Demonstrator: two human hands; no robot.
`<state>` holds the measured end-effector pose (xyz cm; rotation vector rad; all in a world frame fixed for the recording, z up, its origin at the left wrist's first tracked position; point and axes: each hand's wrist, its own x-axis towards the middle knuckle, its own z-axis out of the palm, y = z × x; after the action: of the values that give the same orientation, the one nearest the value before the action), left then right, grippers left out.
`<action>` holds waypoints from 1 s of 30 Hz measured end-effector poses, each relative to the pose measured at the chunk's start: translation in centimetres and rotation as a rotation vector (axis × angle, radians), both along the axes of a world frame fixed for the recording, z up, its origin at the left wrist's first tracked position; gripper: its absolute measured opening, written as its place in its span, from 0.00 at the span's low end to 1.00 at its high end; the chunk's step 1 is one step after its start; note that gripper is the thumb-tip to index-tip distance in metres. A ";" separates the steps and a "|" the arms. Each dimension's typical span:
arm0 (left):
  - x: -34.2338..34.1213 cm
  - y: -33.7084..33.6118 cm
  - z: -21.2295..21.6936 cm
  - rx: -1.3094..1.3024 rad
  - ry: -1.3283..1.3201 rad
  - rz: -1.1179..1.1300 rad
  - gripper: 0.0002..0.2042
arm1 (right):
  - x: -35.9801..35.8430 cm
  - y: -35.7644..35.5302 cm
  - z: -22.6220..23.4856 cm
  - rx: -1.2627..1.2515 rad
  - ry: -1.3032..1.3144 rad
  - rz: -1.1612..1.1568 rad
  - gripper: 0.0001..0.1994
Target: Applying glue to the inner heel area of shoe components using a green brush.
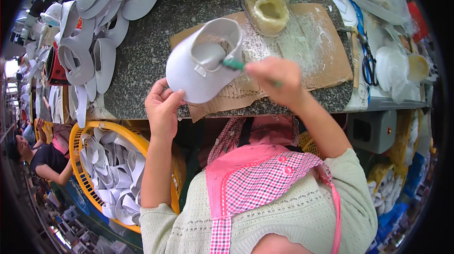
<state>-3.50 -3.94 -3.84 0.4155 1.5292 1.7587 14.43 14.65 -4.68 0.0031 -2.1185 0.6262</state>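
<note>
White shoe upper [201, 62] in left grip [163, 107]; right grip [274, 80] clasps brush [235, 65] by glue pot [270, 14]

Pale green knit top, pink gingham apron

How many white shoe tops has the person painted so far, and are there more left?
No exact count shows. A row of white uppers lies on the bench, perhaps done. The left hand holds one upper while the right hand works a green-handled brush inside. The yellow basket holds more.
</note>
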 end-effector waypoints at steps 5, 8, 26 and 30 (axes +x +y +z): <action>0.8 0.5 1.7 0.075 -0.042 -0.144 0.14 | 1.4 4.5 2.7 0.023 0.035 -0.152 0.09; 0.6 3.7 1.6 0.170 0.393 -0.534 0.22 | 1.1 7.7 3.0 -0.156 0.134 -0.312 0.05; 0.7 5.5 3.6 0.201 0.128 -0.267 0.13 | 5.9 8.1 2.9 -0.801 0.018 -0.083 0.06; 1.1 4.7 5.8 0.131 0.306 -0.176 0.09 | 5.1 6.2 3.0 -0.757 0.040 -0.040 0.05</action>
<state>-2.38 0.78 1.99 0.8927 1.5337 1.7189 19.53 20.86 -1.69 -0.4388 -1.7219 1.3487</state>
